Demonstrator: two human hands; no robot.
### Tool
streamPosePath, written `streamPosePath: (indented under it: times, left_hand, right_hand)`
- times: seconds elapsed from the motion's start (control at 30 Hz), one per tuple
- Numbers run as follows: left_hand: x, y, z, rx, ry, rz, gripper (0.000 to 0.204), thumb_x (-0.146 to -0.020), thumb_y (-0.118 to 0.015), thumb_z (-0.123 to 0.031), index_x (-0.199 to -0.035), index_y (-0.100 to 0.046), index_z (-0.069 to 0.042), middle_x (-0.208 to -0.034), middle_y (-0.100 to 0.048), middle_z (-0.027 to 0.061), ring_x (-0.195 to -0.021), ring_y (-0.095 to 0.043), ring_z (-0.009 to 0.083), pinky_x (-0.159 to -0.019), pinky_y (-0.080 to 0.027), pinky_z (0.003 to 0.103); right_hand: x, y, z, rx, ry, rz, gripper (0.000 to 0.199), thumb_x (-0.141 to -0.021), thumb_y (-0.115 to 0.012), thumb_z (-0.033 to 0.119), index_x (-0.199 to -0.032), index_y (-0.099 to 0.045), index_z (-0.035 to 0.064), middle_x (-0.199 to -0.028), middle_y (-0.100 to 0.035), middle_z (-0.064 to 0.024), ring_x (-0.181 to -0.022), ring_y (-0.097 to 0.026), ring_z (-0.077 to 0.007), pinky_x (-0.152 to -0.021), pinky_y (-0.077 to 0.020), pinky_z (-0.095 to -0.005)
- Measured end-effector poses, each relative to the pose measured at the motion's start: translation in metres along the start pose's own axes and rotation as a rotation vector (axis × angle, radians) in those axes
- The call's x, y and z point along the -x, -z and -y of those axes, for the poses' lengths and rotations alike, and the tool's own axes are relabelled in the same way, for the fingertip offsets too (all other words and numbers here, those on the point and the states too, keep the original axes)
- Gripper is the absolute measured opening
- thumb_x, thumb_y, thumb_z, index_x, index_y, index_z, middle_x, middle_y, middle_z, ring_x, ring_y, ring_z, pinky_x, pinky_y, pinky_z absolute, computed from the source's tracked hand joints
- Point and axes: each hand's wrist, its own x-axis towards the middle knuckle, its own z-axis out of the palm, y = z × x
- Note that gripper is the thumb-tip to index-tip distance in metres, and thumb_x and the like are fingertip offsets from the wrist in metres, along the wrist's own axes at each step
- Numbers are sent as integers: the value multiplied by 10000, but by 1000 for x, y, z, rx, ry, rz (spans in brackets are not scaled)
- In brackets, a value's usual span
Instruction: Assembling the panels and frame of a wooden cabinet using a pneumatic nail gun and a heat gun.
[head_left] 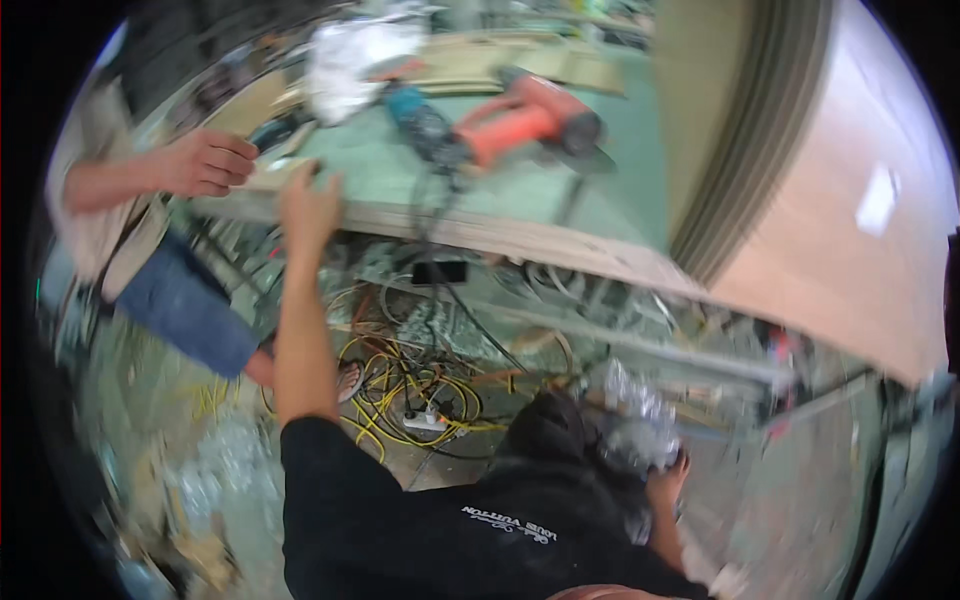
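Black sleeve [420,520] comes first; beyond it the left hand [308,205] reaches up, fingers loosely spread on the green workbench [600,150] edge, touching the thin strip [275,172] a co-worker's hand [205,160] pinches. Right hand [665,480] blurred, grip unclear. Handover looks unfinished.

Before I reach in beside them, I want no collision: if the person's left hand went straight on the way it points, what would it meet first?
Probably the co-worker's hand just beyond the left hand, which reaches up at the green table's edge; blur leaves depth uncertain.
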Motion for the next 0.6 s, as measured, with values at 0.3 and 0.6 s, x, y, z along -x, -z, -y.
streamPosePath:
  times: [0.3, 0.6]
  left_hand:
    - [85, 1, -89, 68, -542, -315, 298, -937, -688, -125, -1198, -668, 17, -1189, -673, 172, -1052, -655, 293, -940, -504, 387]
    - [148, -22, -230, 662, -1031, -178, 258, -965, -581, -60, -1171, -577, 94, -1012, -657, 243, -907, -646, 368, -801, -545, 477]
  right_hand:
    - [5, -19, 20, -79, -33, 151, 686, -786, -713, 175, -1388, -459, -35, -1374, -487, -242, -1291, -482, -417, -1113, -400, -437]
    - [36, -15, 11, 82, -115, 269, 601, -854, -655, 274, -1370, -504, 5, -1385, -520, -182, -1321, -454, -353, -1091, -415, -440]
